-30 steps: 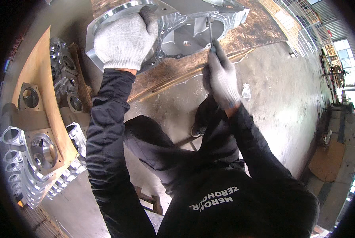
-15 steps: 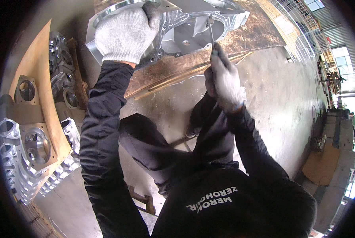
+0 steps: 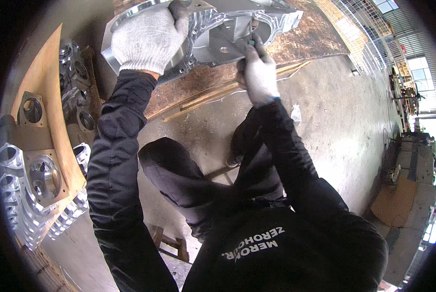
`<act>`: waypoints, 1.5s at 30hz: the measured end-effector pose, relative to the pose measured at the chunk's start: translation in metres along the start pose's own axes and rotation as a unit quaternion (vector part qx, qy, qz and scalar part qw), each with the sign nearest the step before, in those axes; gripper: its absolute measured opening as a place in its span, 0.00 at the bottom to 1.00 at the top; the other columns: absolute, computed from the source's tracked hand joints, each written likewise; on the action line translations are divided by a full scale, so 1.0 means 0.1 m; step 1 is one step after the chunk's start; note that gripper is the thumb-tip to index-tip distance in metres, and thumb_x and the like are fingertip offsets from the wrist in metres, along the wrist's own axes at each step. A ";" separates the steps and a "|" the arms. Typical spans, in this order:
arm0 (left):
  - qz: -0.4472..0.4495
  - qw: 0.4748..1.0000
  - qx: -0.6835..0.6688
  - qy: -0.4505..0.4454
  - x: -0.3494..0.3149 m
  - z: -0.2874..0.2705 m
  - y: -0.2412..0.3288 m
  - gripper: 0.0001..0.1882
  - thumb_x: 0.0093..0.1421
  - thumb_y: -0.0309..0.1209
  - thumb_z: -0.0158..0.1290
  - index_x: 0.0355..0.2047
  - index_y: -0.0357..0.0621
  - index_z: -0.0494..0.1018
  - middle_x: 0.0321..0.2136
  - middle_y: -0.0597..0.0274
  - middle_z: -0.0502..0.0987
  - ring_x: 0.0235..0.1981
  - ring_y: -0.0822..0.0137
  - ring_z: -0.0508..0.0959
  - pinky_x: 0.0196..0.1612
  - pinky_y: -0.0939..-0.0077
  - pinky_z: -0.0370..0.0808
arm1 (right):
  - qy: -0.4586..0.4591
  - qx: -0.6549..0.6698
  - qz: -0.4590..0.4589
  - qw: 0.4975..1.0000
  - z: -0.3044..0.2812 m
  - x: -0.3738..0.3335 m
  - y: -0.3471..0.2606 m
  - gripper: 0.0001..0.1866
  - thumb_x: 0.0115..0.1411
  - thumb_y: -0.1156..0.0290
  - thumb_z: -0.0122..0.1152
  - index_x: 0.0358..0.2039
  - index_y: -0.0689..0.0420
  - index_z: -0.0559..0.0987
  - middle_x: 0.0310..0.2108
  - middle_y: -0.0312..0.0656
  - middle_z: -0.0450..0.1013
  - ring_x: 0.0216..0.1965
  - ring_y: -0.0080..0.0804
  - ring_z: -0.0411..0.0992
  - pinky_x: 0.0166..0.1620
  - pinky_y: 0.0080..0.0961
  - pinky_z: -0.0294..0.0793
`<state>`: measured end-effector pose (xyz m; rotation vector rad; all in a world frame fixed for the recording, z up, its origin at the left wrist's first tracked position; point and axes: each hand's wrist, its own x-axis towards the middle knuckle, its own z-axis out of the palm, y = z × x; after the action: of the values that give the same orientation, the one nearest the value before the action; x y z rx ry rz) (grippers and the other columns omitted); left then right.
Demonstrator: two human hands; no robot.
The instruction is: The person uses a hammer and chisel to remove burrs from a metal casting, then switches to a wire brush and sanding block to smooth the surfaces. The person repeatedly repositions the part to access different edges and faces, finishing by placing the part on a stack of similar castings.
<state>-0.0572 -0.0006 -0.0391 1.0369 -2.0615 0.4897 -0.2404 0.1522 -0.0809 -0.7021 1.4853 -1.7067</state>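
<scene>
Grey concrete floor (image 3: 325, 131) spreads toward us from below the big silver machined-metal casting (image 3: 206, 40), the landmark for every place we give. Nearest us, on that floor, stands a small brown wooden stand (image 3: 172, 243). On the near right side of the casting, our right hand (image 3: 258, 73), in a pale knitted glove with grey fingertips, is closed around a slim metal rod tool with a greenish handle (image 3: 251, 35). That hand has just moved in toward the casting, and less of the rod shows beyond the fingers; we judge that the tip now works deeper in the open hollow, though its exact contact is too small to tell.

At the casting's left end, our gloved left hand (image 3: 147, 41) has stayed put, pressed over the round rim. Its fingers are mostly hidden, so we cannot tell whether they clasp it; we take it to be steadying the part.

Under the casting lies a worn brown wooden board (image 3: 320, 41). Well left of it, silver castings with round openings (image 3: 11, 158) stand beside a curved tan sheet (image 3: 57, 87). Farthest off, beyond its right end, rise pale wire racks (image 3: 347, 29).
</scene>
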 end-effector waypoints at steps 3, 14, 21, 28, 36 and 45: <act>0.008 0.999 0.034 -0.006 0.00 -0.25 -0.06 0.23 0.68 0.47 0.45 0.28 0.47 0.84 0.19 0.54 0.80 0.18 0.56 0.81 0.24 0.61 0.79 | -0.016 0.008 0.011 1.000 -0.05 -0.47 0.00 0.28 0.74 0.67 0.50 0.73 0.52 0.62 0.22 0.30 0.63 0.15 0.17 0.60 0.17 0.15 0.59; -0.010 0.997 0.030 0.072 0.07 -0.58 0.11 0.15 0.64 0.42 0.50 0.33 0.50 0.84 0.25 0.60 0.83 0.26 0.61 0.82 0.33 0.68 0.80 | 0.000 -0.038 0.017 0.999 0.14 -0.40 0.02 0.26 0.75 0.65 0.48 0.71 0.54 0.64 0.20 0.28 0.62 0.14 0.16 0.58 0.17 0.18 0.60; 0.004 0.999 -0.010 0.042 0.09 -0.60 0.30 0.14 0.65 0.38 0.48 0.36 0.53 0.85 0.26 0.59 0.83 0.26 0.59 0.82 0.35 0.65 0.80 | -0.007 -0.015 0.046 0.999 -0.05 -0.42 -0.06 0.26 0.75 0.65 0.47 0.71 0.52 0.63 0.17 0.29 0.61 0.13 0.17 0.58 0.17 0.18 0.58; 0.011 0.996 -0.093 0.006 0.09 -0.62 0.18 0.15 0.64 0.38 0.48 0.40 0.52 0.84 0.28 0.59 0.84 0.29 0.59 0.82 0.37 0.67 0.79 | -0.040 -0.031 0.050 0.997 -0.03 -0.31 -0.12 0.27 0.74 0.65 0.49 0.71 0.57 0.63 0.20 0.34 0.66 0.14 0.19 0.62 0.17 0.18 0.60; -0.027 0.998 -0.055 0.017 0.05 -0.55 0.21 0.20 0.67 0.45 0.48 0.30 0.48 0.84 0.20 0.59 0.81 0.21 0.59 0.81 0.29 0.67 0.79 | -0.007 -0.066 0.081 0.995 -0.02 -0.12 -0.18 0.25 0.75 0.63 0.49 0.69 0.54 0.66 0.18 0.31 0.64 0.12 0.18 0.59 0.15 0.18 0.55; -0.047 0.993 -0.073 -0.079 0.12 -0.67 0.24 0.20 0.65 0.45 0.46 0.33 0.47 0.83 0.26 0.57 0.83 0.27 0.58 0.83 0.36 0.65 0.81 | -0.006 -0.018 0.061 0.998 0.07 -0.17 -0.05 0.24 0.74 0.62 0.51 0.68 0.52 0.68 0.20 0.33 0.66 0.13 0.20 0.60 0.17 0.20 0.58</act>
<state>-0.0504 0.0491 0.0125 1.1090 -2.1399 0.2098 -0.2258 0.1627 -0.0734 -0.6254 1.5224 -1.5841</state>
